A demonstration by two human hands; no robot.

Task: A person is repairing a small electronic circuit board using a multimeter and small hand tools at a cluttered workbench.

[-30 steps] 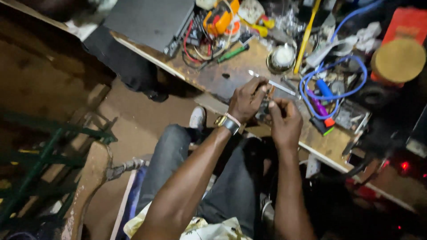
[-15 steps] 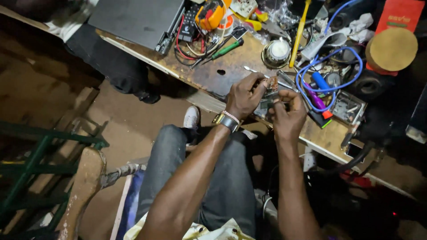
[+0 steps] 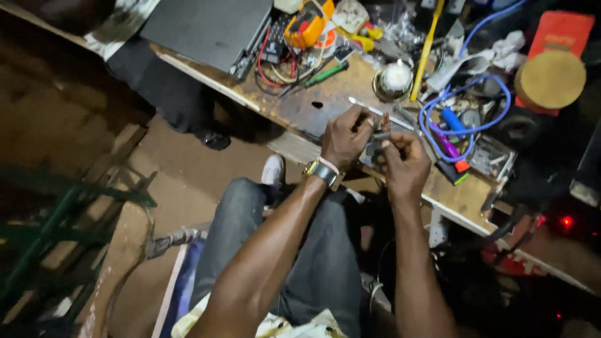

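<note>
big scuffed wooden bench [image 3: 300, 106] running corner to corner, packed with clutter. flat dark grey case [image 3: 206, 28] up at the far left end. round tan disc [image 3: 551, 78] on a red box at the right. loop of blue cable [image 3: 466, 128] right of the hands, with a blue and purple tool [image 3: 447, 134] lying inside it. yellow rod [image 3: 427, 47] slanting above a small round white-topped tin [image 3: 395, 78]. orange-yellow meter [image 3: 307, 25] near red and black leads, green screwdriver [image 3: 325, 74] just beside. left hand [image 3: 347, 134], watch on wrist, curled shut around a small dark part [image 3: 375, 145] over the bench's near edge. right hand [image 3: 405, 164] pinched on the same part from the other side. can't tell what the part is.
</note>
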